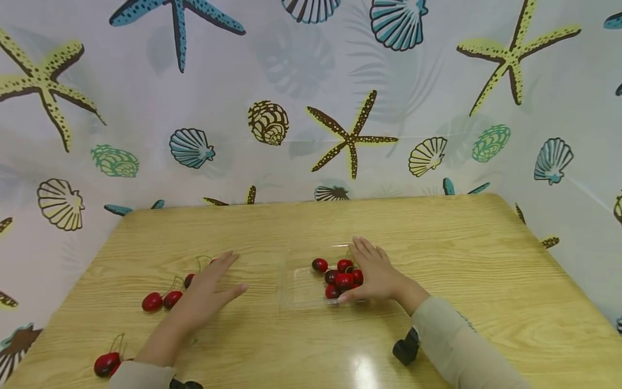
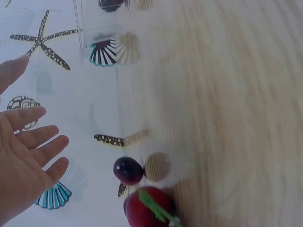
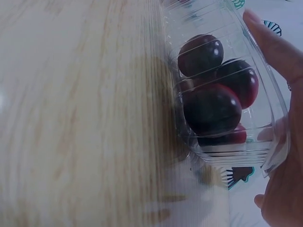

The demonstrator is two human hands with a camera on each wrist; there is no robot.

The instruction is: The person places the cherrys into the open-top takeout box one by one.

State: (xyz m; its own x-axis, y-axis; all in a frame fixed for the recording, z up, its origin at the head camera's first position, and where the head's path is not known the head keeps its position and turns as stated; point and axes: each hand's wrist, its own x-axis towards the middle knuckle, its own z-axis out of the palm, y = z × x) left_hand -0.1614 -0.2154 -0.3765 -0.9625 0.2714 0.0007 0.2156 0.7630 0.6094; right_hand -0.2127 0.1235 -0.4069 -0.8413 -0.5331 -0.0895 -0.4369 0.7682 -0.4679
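Note:
A clear plastic container [image 1: 303, 305] with several dark red cherries [image 1: 344, 281] in it lies on the table, the fruit gathered toward its right end. My right hand [image 1: 376, 275] holds that end, thumb on the near side and fingers on the far side. In the right wrist view, the hand [image 3: 289, 118] wraps the container's end wall [image 3: 277, 142]. To the left, my left hand [image 1: 206, 294] is held with fingers extended and thumb apart, nothing in it. Loose cherries [image 1: 153, 302] with stems lie beside and partly behind it. The left wrist view shows the hand [image 2: 23, 165] apart from the nearby cherries [image 2: 149, 208].
More stemmed cherries [image 1: 107, 364] lie at the table's near left, partly covered by the left sleeve [image 1: 141, 375]. The wooden table [image 1: 486, 259] extends to the right. A cloth [image 1: 311, 70] printed with starfish and shells hangs behind it.

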